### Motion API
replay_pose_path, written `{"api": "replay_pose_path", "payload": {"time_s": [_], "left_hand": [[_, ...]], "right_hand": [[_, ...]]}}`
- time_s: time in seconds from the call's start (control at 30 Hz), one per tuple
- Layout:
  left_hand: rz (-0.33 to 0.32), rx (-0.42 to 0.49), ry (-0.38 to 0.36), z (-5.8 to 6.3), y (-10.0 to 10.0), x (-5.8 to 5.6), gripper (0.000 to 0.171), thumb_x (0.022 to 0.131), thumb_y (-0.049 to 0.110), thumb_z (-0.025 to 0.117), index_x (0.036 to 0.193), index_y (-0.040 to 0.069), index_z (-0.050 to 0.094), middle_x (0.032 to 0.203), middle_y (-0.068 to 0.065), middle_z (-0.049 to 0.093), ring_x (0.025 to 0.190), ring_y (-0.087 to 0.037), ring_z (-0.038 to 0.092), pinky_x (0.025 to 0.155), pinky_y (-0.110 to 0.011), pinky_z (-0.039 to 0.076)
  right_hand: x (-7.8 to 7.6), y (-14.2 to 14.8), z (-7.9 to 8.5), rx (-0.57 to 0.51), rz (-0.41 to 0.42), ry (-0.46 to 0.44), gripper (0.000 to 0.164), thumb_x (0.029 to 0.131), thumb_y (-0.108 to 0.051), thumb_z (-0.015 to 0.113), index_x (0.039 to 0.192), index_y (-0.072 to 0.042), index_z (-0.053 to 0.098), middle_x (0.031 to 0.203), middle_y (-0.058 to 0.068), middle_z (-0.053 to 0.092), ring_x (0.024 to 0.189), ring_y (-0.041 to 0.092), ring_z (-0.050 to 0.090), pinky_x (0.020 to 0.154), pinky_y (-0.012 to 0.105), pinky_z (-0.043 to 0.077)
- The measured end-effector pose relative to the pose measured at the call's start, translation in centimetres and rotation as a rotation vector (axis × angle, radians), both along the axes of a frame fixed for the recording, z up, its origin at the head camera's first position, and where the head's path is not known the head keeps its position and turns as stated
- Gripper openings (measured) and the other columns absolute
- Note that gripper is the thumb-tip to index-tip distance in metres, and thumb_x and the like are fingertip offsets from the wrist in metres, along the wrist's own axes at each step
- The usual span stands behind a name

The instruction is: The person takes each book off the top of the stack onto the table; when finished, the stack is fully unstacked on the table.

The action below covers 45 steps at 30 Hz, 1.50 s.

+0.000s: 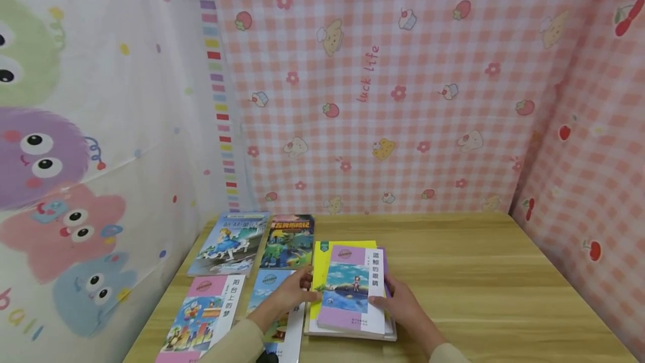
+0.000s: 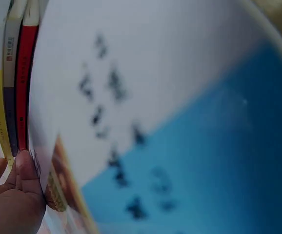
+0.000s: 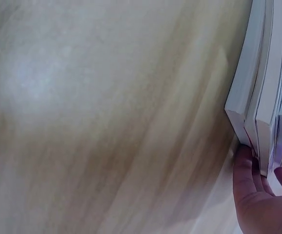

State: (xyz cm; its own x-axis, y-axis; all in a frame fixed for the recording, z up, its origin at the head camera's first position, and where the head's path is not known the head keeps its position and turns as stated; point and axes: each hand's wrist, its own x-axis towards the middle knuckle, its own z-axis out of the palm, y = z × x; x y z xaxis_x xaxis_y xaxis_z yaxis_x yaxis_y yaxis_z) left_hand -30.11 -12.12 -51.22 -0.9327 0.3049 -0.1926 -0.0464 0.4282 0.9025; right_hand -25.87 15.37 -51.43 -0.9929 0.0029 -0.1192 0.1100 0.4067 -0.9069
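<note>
A stack of books lies flat near the table's front edge, topped by a pink-and-white book (image 1: 347, 290) with a sea picture. A yellow book (image 1: 322, 254) shows from under it. My left hand (image 1: 289, 294) holds the stack's left side, thumb at the upper book and fingers low by a red spine (image 2: 25, 87) in the left wrist view. Opposite, my right hand (image 1: 403, 302) grips the right side; its thumb rests on the top cover and its fingers reach the lower page edges (image 3: 265, 97). Below my left wrist lies a blue-and-white book (image 1: 289, 335), partly hidden.
Further left lie a book with a girl in a blue dress (image 1: 229, 242), a dark green dinosaur book (image 1: 288, 242) and a pink-and-white book (image 1: 204, 318). The wooden table (image 1: 478, 273) extends to the right. Printed cloths (image 1: 393, 122) hang behind and on both sides.
</note>
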Motion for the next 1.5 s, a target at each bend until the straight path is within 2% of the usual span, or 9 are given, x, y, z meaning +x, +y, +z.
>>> {"api": "replay_pose_path", "payload": {"time_s": [0.23, 0.4, 0.53, 0.73, 0.93, 1.03, 1.2, 1.33, 1.5], "left_hand": [[0.004, -0.017, 0.012, -0.3, 0.2, 0.0, 0.08, 0.084, 0.007, 0.079, 0.152, 0.002, 0.036, 0.134, -0.016, 0.048, 0.117, -0.032, 0.047, 0.092, -0.051, 0.044], [-0.001, 0.002, 0.014, -0.4, -0.1, 0.0, 0.081, 0.084, 0.004, 0.079, 0.152, 0.0, 0.035, 0.136, -0.017, 0.047, 0.116, -0.031, 0.046, 0.091, -0.049, 0.045], [0.016, -0.006, 0.017, -0.3, -0.1, -0.2, 0.08, 0.084, 0.004, 0.079, 0.152, 0.001, 0.035, 0.135, -0.016, 0.048, 0.116, -0.031, 0.046, 0.092, -0.049, 0.044], [0.033, -0.025, -0.011, -0.2, 0.0, -0.3, 0.081, 0.084, 0.004, 0.079, 0.152, 0.003, 0.036, 0.128, -0.012, 0.051, 0.109, -0.028, 0.046, 0.091, -0.047, 0.043], [0.012, 0.003, -0.054, -0.9, -0.5, -0.4, 0.081, 0.085, 0.003, 0.078, 0.153, 0.002, 0.034, 0.13, -0.012, 0.049, 0.111, -0.028, 0.045, 0.088, -0.046, 0.042], [0.017, -0.002, -0.069, -1.2, -0.9, -0.5, 0.081, 0.084, 0.005, 0.079, 0.152, 0.003, 0.035, 0.132, -0.013, 0.049, 0.114, -0.029, 0.046, 0.092, -0.048, 0.043], [0.014, -0.005, -0.071, -1.2, -1.3, -0.4, 0.081, 0.085, 0.005, 0.078, 0.152, 0.002, 0.034, 0.134, -0.015, 0.048, 0.116, -0.03, 0.046, 0.093, -0.049, 0.043], [0.012, 0.002, -0.078, -1.1, -1.4, 0.0, 0.081, 0.085, 0.004, 0.078, 0.152, 0.001, 0.034, 0.134, -0.015, 0.048, 0.117, -0.03, 0.046, 0.094, -0.05, 0.043], [-0.002, 0.026, -0.08, -1.1, -1.5, 0.6, 0.081, 0.085, 0.004, 0.078, 0.153, 0.0, 0.033, 0.134, -0.015, 0.048, 0.118, -0.031, 0.046, 0.095, -0.051, 0.042]], "right_hand": [[-0.5, 0.5, -0.3, 0.01, -0.022, -0.076, 0.071, 0.091, -0.014, 0.072, 0.148, 0.008, 0.036, 0.141, 0.032, 0.046, 0.117, 0.041, 0.055, 0.094, 0.051, 0.048], [-0.9, 0.4, -0.5, 0.014, -0.03, -0.097, 0.072, 0.09, -0.02, 0.074, 0.148, 0.004, 0.039, 0.141, 0.029, 0.048, 0.115, 0.036, 0.056, 0.091, 0.048, 0.05], [-1.1, 0.4, -0.3, 0.004, -0.02, -0.092, 0.07, 0.09, -0.017, 0.074, 0.147, 0.006, 0.04, 0.138, 0.029, 0.051, 0.109, 0.034, 0.059, 0.09, 0.048, 0.05], [-0.9, 1.6, -0.1, -0.029, -0.03, -0.085, 0.055, 0.094, -0.014, 0.066, 0.138, 0.012, 0.048, 0.121, 0.024, 0.062, 0.095, 0.025, 0.061, 0.087, 0.044, 0.05], [-0.8, 3.0, -0.1, -0.062, -0.053, -0.094, 0.048, 0.091, -0.008, 0.065, 0.13, 0.017, 0.051, 0.096, 0.015, 0.066, 0.074, 0.022, 0.064, 0.066, 0.036, 0.054], [-1.0, 3.8, -0.4, -0.141, -0.053, -0.094, 0.048, 0.092, -0.004, 0.061, 0.133, 0.017, 0.048, 0.094, 0.014, 0.067, 0.071, 0.022, 0.064, 0.064, 0.036, 0.054], [-1.2, 5.8, -1.0, -0.309, 0.015, -0.116, 0.051, 0.097, -0.001, 0.05, 0.142, 0.019, 0.034, 0.097, 0.013, 0.066, 0.076, 0.023, 0.065, 0.068, 0.036, 0.055], [-1.4, 7.3, -0.7, -0.365, 0.018, -0.134, 0.055, 0.1, -0.004, 0.047, 0.147, 0.015, 0.027, 0.099, 0.01, 0.066, 0.077, 0.023, 0.065, 0.068, 0.035, 0.055], [-3.2, 9.6, 0.3, -0.382, -0.009, -0.113, 0.057, 0.104, -0.007, 0.043, 0.151, 0.014, 0.017, 0.099, 0.004, 0.066, 0.078, 0.016, 0.065, 0.069, 0.031, 0.055]]}}
